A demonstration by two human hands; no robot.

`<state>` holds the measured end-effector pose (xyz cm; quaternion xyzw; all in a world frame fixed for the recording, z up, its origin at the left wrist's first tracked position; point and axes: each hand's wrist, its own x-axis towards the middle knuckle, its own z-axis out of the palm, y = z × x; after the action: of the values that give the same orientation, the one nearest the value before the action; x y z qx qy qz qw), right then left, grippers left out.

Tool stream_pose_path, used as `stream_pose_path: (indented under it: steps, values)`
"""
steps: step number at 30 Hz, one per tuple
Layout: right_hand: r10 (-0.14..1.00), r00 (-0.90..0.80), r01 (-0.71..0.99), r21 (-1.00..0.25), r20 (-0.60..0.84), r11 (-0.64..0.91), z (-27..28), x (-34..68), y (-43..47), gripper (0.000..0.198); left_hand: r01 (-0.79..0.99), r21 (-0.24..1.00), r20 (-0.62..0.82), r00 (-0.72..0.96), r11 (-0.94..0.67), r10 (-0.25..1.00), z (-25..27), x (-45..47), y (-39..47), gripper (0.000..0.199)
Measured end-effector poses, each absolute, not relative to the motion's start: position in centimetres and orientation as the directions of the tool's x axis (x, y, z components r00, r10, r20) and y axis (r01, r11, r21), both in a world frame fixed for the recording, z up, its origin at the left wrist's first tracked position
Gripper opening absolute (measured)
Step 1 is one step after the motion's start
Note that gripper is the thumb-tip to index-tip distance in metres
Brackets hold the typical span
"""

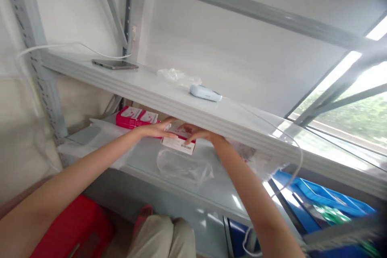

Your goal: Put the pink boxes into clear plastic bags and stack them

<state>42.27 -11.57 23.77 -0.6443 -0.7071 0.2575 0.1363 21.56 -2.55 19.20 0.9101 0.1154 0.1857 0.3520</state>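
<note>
Under the upper shelf, both my hands are at a small pink-and-white cardboard box [178, 145], whose white end with a barcode label faces me. My left hand [155, 129] grips the box from its left, thumb along the near top edge. From the right, my right hand [199, 133] holds it with the thumb bent down over the front; some of its fingers are behind the box or in the shelf's shadow. Left of it, a block of similar pink-and-white boxes [136, 117] sits on the lower shelf [145, 165]. A clear plastic bag [184, 167] lies just in front.
On the upper shelf [256, 119] lie a phone [115, 64], a crumpled clear bag [178, 75] and a light-blue handheld device [205, 93]. A white cable [299, 157] hangs at the right. Blue trays [332, 197] are lower right, a red stool [75, 221] lower left.
</note>
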Motion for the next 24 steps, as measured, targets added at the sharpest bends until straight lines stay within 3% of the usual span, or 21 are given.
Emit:
stream_pose_path:
  steps: [3,8,15,20,24]
  values:
    - [0.883,-0.392,0.776,-0.608,-0.259,0.166,25.7,43.1,-15.6,0.079,0.057,0.697,0.131,0.970,-0.715,0.205,19.7,22.6,-5.6,0.083]
    - [0.809,-0.409,0.800,-0.593,-0.422,0.095,25.5,43.2,-19.4,0.080,0.033,0.679,-0.047,0.999,-0.733,0.001,19.5,23.2,-9.3,0.086]
    - [0.808,-0.486,0.708,-0.692,-0.332,0.141,20.3,44.9,-19.1,0.071,0.130,0.561,-0.092,0.991,-0.818,0.095,16.9,24.5,-9.7,0.088]
    - [0.858,-0.426,0.734,-0.664,-0.287,0.142,17.5,45.7,-17.4,0.055,0.230,0.512,-0.128,0.973,-0.828,0.191,15.4,26.1,-6.9,0.094]
    - [0.885,-0.378,0.749,-0.652,-0.271,0.120,16.4,46.2,-16.0,0.037,0.230,0.456,-0.122,0.973,-0.860,0.195,14.1,27.5,-4.5,0.092]
